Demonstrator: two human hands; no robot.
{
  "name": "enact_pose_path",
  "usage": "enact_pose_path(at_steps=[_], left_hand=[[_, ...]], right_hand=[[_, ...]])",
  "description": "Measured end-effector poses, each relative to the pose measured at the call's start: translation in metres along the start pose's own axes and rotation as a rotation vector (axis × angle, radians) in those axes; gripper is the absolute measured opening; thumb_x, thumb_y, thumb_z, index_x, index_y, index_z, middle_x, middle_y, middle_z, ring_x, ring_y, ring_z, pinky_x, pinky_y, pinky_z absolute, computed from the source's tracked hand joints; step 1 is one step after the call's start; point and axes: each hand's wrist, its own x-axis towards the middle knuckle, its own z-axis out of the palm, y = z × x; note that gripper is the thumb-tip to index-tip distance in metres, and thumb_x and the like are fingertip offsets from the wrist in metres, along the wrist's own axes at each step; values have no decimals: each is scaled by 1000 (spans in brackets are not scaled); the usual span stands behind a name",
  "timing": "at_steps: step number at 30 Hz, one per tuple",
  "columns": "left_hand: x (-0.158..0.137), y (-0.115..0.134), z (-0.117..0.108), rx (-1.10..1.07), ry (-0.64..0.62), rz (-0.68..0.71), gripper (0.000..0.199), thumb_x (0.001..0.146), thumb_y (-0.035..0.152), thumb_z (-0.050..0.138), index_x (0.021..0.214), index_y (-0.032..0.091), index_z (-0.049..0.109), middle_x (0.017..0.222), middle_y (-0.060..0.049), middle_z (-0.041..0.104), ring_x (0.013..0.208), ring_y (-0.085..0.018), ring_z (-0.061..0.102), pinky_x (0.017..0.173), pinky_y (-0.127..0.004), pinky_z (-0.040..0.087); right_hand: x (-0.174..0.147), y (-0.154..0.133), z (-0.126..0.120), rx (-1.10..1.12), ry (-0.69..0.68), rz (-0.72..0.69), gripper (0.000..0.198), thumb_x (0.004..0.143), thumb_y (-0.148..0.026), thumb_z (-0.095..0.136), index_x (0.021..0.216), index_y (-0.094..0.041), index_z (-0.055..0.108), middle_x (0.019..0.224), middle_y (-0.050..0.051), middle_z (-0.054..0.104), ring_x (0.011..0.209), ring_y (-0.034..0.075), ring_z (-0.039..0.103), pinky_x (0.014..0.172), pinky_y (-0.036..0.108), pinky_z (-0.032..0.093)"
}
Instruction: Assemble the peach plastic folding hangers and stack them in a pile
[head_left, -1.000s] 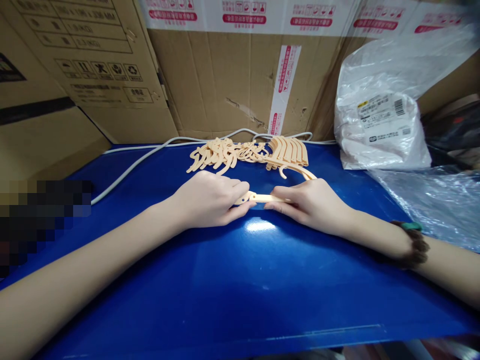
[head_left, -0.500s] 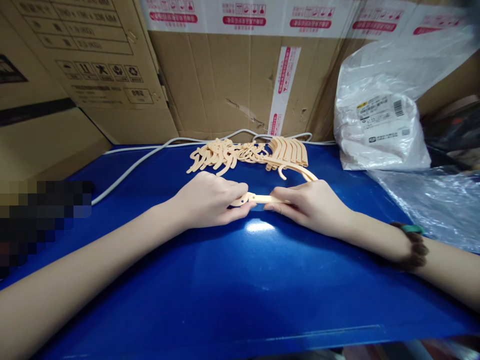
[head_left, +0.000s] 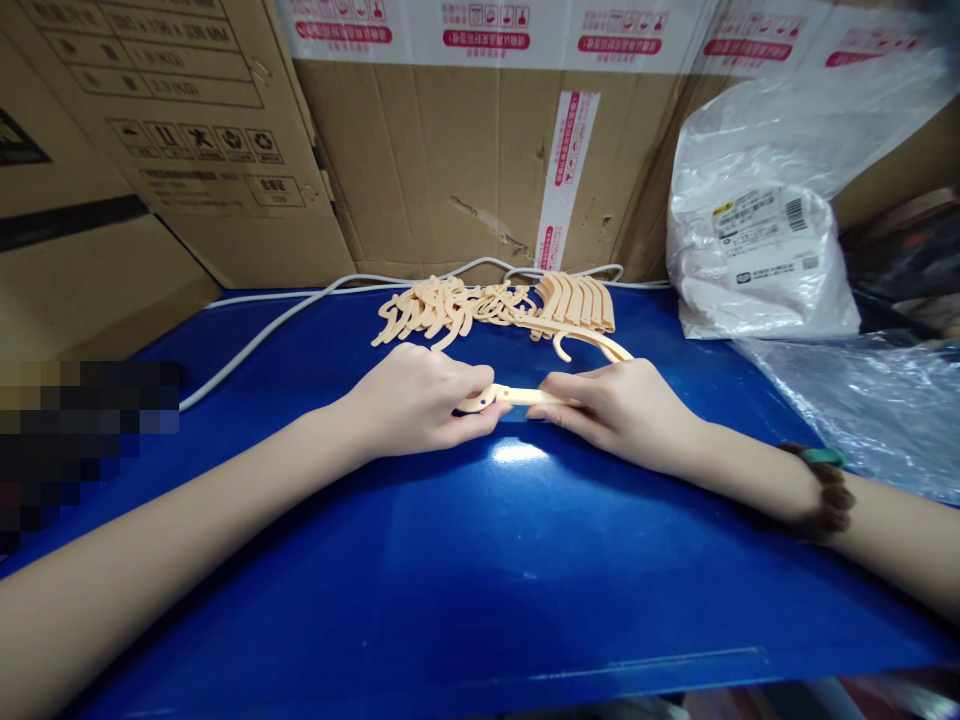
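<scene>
Low over the blue table (head_left: 450, 580), my left hand (head_left: 420, 400) pinches a short curved cream plastic hanger part (head_left: 475, 402) with small holes. My right hand (head_left: 626, 410) is closed around a longer cream hanger arm (head_left: 529, 396), whose near end meets the curved part between my fingertips. How the two are joined there I cannot make out. Just behind my right hand lies a cream hanger piece with a hook (head_left: 564, 350), partly hidden by the hand. Farther back are a loose heap of curved hanger parts (head_left: 427, 308) and a neat row of hanger arms (head_left: 577, 302).
Cardboard boxes (head_left: 450, 160) wall off the back and left. A grey-white cable (head_left: 262, 340) runs along the rear. At the right stand a white plastic parcel bag (head_left: 757, 250) and a clear plastic sheet (head_left: 885, 410). Something blurred out (head_left: 75, 440) sits at the left edge.
</scene>
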Motion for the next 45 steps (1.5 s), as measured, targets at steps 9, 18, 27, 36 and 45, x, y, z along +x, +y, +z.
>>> enact_pose_path(at_steps=[9, 18, 27, 36, 45], left_hand=[[1, 1, -1, 9, -8, 6, 36, 89, 35, 50, 58, 18, 43, 45, 5, 46, 41, -9, 47, 44, -24, 18], [0, 1, -1, 47, -14, 40, 36, 90, 35, 47, 58, 18, 46, 46, 5, 49, 42, -10, 48, 44, -25, 18], [1, 2, -1, 84, -30, 50, 35, 90, 34, 46, 59, 18, 46, 47, 4, 51, 43, -10, 48, 44, -25, 18], [-1, 2, -5, 17, -60, 102, 32, 87, 34, 46, 60, 19, 46, 48, 4, 50, 41, -9, 44, 44, -26, 18], [-1, 3, -8, -35, -107, 125, 23, 84, 28, 44, 63, 19, 46, 52, 4, 53, 42, -10, 44, 43, -28, 19]], right_hand=[[2, -1, 0, 11, -15, 16, 47, 100, -50, 33, 72, -18, 54, 56, 0, 57, 52, 12, 53, 51, 25, 25], [1, -1, -1, 55, -49, 49, 53, 99, -56, 29, 73, -18, 55, 56, -1, 56, 51, 11, 52, 51, 24, 25], [2, -1, 0, 48, -77, 50, 47, 100, -51, 34, 76, -18, 56, 59, 0, 58, 54, 12, 55, 53, 25, 27], [1, 1, -2, 68, -101, -41, 39, 100, -45, 39, 81, -18, 60, 61, -1, 57, 55, 12, 51, 54, 25, 26], [2, 4, -3, 42, -104, -76, 38, 99, -45, 40, 82, -18, 61, 64, 0, 58, 57, 12, 50, 55, 26, 26]])
